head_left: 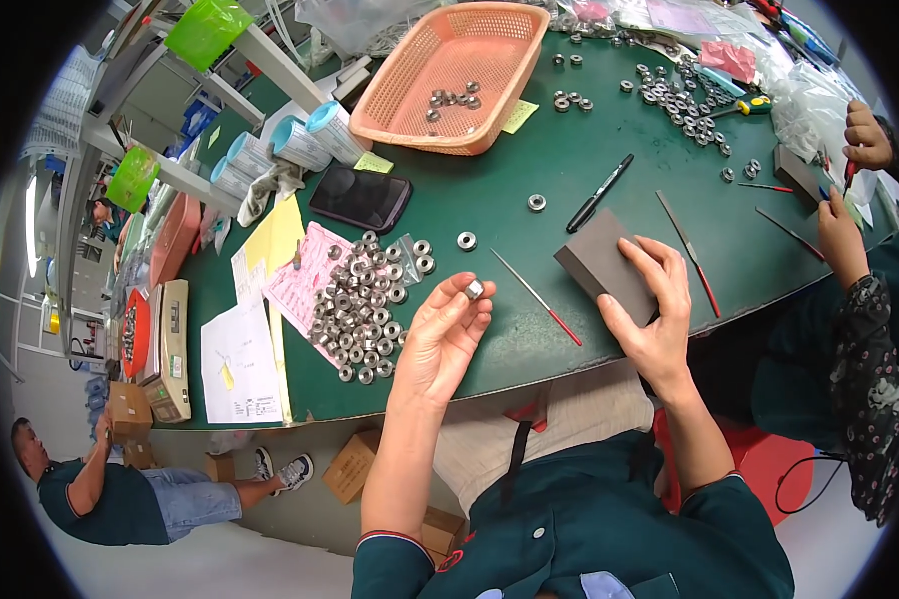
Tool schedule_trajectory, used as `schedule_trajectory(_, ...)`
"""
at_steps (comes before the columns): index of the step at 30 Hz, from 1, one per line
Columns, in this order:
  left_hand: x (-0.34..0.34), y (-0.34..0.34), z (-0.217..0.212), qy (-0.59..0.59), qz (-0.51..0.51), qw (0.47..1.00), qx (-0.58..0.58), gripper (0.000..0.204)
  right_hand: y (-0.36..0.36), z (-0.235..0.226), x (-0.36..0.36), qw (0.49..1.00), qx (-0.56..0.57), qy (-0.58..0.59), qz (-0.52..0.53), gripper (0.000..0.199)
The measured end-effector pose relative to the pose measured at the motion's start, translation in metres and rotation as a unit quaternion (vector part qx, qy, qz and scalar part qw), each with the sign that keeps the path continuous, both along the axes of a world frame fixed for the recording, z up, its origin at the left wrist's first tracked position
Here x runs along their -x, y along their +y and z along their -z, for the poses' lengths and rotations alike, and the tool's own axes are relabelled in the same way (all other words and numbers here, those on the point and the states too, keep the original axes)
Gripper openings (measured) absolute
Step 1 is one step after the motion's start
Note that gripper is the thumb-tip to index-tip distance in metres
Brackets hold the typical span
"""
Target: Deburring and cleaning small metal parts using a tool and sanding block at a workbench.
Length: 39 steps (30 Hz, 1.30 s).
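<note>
Meanwhile, a small metal ring (pixel 474 290) sits pinched at the left hand's (pixel 443 334) fingertips, raised over the table edge; the right hand (pixel 652 309), well apart, grips a grey block (pixel 601 266), with more rings (pixel 365 304) heaped left of both.

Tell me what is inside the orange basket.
A small cluster of metal rings lies on the floor of the orange basket; the rest of the floor shows bare. The near wall's mesh hides the strip just behind it.
</note>
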<state>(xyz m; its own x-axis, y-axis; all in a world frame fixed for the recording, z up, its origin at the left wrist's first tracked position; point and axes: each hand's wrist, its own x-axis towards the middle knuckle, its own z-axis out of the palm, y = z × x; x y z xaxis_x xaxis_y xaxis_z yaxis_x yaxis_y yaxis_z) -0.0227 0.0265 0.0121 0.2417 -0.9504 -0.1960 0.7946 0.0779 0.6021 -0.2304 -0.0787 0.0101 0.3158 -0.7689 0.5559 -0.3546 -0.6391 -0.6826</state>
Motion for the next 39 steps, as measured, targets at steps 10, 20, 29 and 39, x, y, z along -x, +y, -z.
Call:
schedule_trajectory(10, 0.023, -0.004, -0.004, -0.082, -0.035, 0.996, 0.022, 0.017, 0.005, -0.016, -0.043, 0.997, 0.075, -0.003, 0.017, 0.049)
schedule_trajectory(20, 0.02, -0.01, 0.0, -0.051, -0.033, 0.998, 0.026, 0.02, 0.005, -0.011, -0.034, 0.991, -0.046, -0.114, -0.054, 0.047)
schedule_trajectory(29, 0.019, -0.008, 0.008, -0.043, -0.036, 0.998, 0.022, 0.023, 0.007, -0.001, -0.03, 0.994, -0.053, -0.095, -0.027, 0.048)
schedule_trajectory(39, 0.034, -0.008, 0.004, -0.125, -0.087, 0.987, 0.042, 0.019, 0.014, -0.006, -0.045, 0.997, 0.074, -0.031, -0.003, 0.059)
